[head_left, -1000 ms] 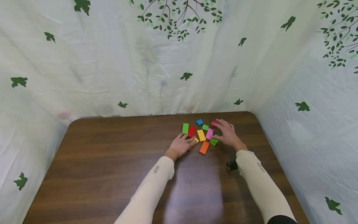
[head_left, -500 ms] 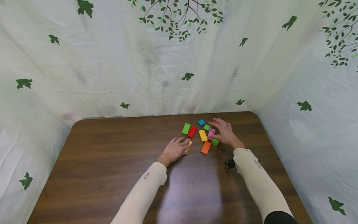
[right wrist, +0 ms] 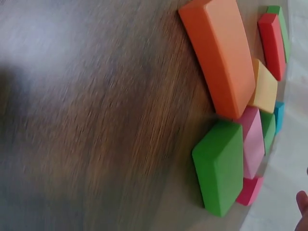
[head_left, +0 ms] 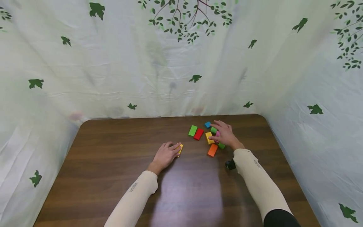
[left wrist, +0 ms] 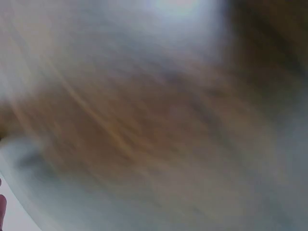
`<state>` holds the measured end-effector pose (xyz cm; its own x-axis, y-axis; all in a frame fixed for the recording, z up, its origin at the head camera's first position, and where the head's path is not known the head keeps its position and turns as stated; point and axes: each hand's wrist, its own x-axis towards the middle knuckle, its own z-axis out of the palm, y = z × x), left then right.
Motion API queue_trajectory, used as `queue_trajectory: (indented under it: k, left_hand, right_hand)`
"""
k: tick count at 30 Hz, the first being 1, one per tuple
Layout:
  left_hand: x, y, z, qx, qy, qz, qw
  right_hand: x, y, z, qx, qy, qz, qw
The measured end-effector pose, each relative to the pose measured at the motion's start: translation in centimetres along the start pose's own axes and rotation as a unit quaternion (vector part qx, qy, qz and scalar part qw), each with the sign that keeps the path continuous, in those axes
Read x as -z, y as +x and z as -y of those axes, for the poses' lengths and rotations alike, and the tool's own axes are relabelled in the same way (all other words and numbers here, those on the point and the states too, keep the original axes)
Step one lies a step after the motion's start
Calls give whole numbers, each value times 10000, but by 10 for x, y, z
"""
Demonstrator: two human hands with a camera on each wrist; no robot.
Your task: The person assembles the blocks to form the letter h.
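On table (head_left: 113,176): left hand (head_left: 165,155) fingers touch yellow block (head_left: 180,149); right hand (head_left: 225,135) fingers relaxed on pink block (head_left: 217,134); sleeve print unreadable.

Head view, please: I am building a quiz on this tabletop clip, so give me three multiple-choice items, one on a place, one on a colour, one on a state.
1. Where does the flat yellow block under the left hand lie?
A. apart from the cluster, nearer the table's middle
B. inside the cluster
C. off the table

2. What colour is the flat rectangular block touching the red one at the cluster's left edge?
A. blue
B. green
C. pink

3. How is the right hand?
A. raised high
B. fisted on bare wood
C. resting on the blocks

Answers: 1 A, the flat yellow block sits at the left hand, clear of the others on the brown wooden table. 2 B, a green block abuts the red block. 3 C, the right hand lies over the cluster.
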<state>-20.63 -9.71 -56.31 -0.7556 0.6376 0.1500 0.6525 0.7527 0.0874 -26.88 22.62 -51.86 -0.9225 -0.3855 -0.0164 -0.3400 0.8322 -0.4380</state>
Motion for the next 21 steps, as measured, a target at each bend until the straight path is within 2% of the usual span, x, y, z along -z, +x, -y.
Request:
queue_trajectory:
  k: [8, 12, 21]
  left_hand:
    - [0, -18, 15, 660, -547, -163, 9962]
    - [2, -29, 21, 855, -790, -232, 9929]
    - [11, -59, 31, 1391, -976, -384, 9847]
  right_hand:
    - [-7, 4, 5, 67, 173, -51, 9998]
    - [-10, 6, 5, 59, 192, 17, 9998]
    - [-15, 11, 13, 75, 249, 118, 9996]
